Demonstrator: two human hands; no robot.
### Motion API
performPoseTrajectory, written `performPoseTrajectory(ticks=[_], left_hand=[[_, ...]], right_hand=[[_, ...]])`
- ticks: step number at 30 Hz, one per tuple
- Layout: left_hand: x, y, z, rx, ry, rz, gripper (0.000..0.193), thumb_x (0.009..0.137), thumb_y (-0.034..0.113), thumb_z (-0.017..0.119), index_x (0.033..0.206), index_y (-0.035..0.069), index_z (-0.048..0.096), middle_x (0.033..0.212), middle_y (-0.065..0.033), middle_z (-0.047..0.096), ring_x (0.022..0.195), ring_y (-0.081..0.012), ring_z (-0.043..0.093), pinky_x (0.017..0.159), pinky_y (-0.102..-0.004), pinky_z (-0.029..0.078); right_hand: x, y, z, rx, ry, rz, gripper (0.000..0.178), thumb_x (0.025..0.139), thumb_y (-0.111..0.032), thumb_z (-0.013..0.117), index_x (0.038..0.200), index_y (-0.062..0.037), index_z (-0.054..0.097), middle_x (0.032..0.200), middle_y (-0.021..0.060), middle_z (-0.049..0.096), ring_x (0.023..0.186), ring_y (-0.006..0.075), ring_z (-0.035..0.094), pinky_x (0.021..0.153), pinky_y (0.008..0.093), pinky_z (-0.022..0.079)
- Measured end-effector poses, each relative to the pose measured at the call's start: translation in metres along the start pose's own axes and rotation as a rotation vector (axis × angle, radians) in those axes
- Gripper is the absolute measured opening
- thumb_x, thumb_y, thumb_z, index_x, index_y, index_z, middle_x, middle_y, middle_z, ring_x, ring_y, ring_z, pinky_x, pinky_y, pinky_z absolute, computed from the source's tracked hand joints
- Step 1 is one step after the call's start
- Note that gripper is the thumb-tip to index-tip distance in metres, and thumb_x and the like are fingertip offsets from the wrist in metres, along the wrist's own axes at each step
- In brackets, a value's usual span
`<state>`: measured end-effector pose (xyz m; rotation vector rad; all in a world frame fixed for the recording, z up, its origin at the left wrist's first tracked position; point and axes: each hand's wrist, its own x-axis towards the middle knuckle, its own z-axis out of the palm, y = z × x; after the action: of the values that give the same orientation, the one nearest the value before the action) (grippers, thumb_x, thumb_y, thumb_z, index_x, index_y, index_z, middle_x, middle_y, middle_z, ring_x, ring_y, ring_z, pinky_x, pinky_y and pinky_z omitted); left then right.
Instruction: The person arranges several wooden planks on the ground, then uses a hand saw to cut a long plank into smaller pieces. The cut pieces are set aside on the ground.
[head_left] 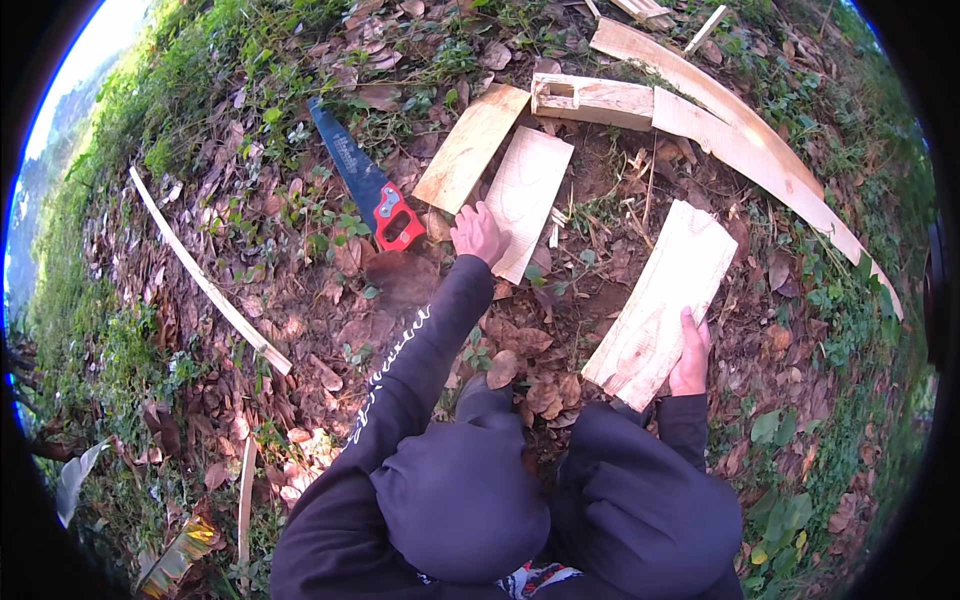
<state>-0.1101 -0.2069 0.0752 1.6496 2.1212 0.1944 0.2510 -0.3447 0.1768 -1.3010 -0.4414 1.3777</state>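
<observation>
My right hand [692, 355] grips a short, pale wooden board [665, 300] along its right edge, near the lower end. The board is tilted in front of my right knee, and its ends look rough. Farther forward, my left hand [480, 235] is at the left edge of another short, pale board [532, 200], fingers curled against it. Part of that hand's grip is hidden. Just beyond lies a yellower board [472, 148], side by side with it. To the left of my left hand rests a handsaw [368, 180] with a dark blade and a red handle.
A thick wooden beam with a notch [592, 100] and long planks [770, 165] lie at the far right. Thin wood strips [210, 272] lie on the left. Dry leaves, soil and green plants cover the ground. My bent knees [465, 500] are close below the boards.
</observation>
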Motion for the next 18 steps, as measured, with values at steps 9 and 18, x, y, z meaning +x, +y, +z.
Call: performPoseTrajectory(ticks=[9,18], left_hand=[[-0.030,0.019,-0.029,-0.514,0.165,0.258,0.031,0.093,0.021,0.067,0.111,0.001,0.051,0.089,-0.0291,0.065,0.088,-0.0461,0.065,0.074,-0.0515,0.048],[-0.136,0.095,-0.099,-0.895,-0.135,0.411,0.028,0.103,0.020,0.054,0.120,-0.002,0.055,0.075,-0.0172,0.054,0.064,-0.0256,0.051,0.065,-0.0389,0.044]], right_hand=[[-0.007,-0.005,0.008,0.060,0.026,-0.014,0.048,0.098,-0.018,0.064,0.139,0.0018,0.049,0.134,0.0135,0.060,0.121,0.0240,0.060,0.104,0.0382,0.047],[-0.004,0.005,0.047,0.114,-0.053,-0.055,0.057,0.096,-0.030,0.067,0.141,-0.0011,0.048,0.135,0.0110,0.058,0.124,0.0237,0.055,0.108,0.0385,0.041]])
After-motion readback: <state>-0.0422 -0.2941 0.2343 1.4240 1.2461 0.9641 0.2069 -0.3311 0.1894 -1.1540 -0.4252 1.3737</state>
